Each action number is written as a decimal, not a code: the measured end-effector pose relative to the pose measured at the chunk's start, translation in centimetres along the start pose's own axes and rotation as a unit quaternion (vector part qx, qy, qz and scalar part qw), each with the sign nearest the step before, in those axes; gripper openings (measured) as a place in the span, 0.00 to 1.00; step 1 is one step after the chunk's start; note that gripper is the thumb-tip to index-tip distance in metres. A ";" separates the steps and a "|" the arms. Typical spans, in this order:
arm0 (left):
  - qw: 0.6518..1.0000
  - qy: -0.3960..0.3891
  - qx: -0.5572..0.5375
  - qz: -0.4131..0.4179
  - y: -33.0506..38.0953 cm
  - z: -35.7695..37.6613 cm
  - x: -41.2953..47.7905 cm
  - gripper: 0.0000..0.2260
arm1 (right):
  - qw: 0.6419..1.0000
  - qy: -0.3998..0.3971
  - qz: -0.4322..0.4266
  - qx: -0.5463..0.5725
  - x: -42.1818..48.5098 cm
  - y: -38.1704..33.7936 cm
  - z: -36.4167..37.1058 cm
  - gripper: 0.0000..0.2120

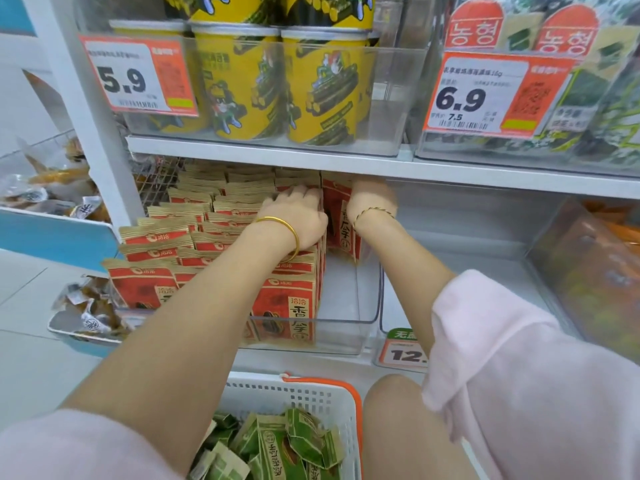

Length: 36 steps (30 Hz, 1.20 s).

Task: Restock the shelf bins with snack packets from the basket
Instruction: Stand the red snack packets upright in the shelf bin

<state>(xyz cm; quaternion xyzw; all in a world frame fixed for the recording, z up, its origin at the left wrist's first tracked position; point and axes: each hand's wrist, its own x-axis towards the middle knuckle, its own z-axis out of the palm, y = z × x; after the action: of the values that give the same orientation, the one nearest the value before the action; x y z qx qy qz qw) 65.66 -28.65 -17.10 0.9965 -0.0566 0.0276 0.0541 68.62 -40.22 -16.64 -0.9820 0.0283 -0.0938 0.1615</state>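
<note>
Red snack packets (341,220) stand upright at the back of a clear shelf bin (349,327) on the lower shelf. My right hand (372,202) grips them from the right side, its fingers partly hidden under the shelf edge. My left hand (294,216) lies against the rows of red packets (194,237) that fill the bin's left part and presses on their right edge. Below, a white basket (311,393) with an orange handle holds green snack packets (291,445).
The clear bin (467,271) to the right has a 12-something price tag at its front. Yellow canisters (242,84) fill the bin above. Seaweed packs (588,98) sit upper right. A tray of wrapped snacks (86,317) stands at the left.
</note>
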 end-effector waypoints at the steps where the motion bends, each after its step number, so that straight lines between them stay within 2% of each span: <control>1: 1.000 0.001 0.001 0.002 0.0 0.1 -0.1 0.20 | 1.000 0.001 -0.003 -0.006 0.3 0.0 0.0 0.12; 6: 1.000 -0.003 -0.010 0.008 -0.1 0.0 -0.5 0.21 | 0.999 0.018 -0.029 -0.013 0.9 -0.3 0.3 0.13; 16: 1.000 0.017 0.011 -0.015 -0.2 -0.2 -1.6 0.20 | 0.997 -0.034 -0.020 -0.070 -0.3 -0.3 -0.5 0.14; 24: 1.000 -0.004 0.013 -0.011 -0.3 0.1 -1.6 0.22 | 0.994 -0.010 -0.061 -0.085 0.2 -1.4 1.1 0.13; 27: 1.000 -0.007 0.006 -0.010 -0.4 0.1 -1.4 0.22 | 1.000 -0.014 -0.019 0.016 -1.4 -1.5 1.6 0.21; 29: 1.000 -0.010 -0.001 -0.010 -0.6 0.0 -1.2 0.23 | 0.992 0.022 0.017 0.123 -3.5 -1.5 2.9 0.28; 32: 1.000 -0.017 -0.006 -0.004 -0.9 0.1 -0.9 0.24 | 0.963 0.047 0.037 0.263 -6.4 -1.2 5.6 0.25; 36: 1.000 -0.026 -0.008 0.001 -1.1 0.4 -0.5 0.25 | 0.918 -0.053 0.129 0.370 -7.1 -0.7 8.1 0.24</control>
<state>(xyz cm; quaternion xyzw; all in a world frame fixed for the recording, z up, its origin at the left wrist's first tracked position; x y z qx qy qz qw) 65.28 -27.51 -17.65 0.9964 -0.0592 0.0010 0.0609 63.26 -36.37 -25.19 -0.8433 0.1098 -0.0234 0.5256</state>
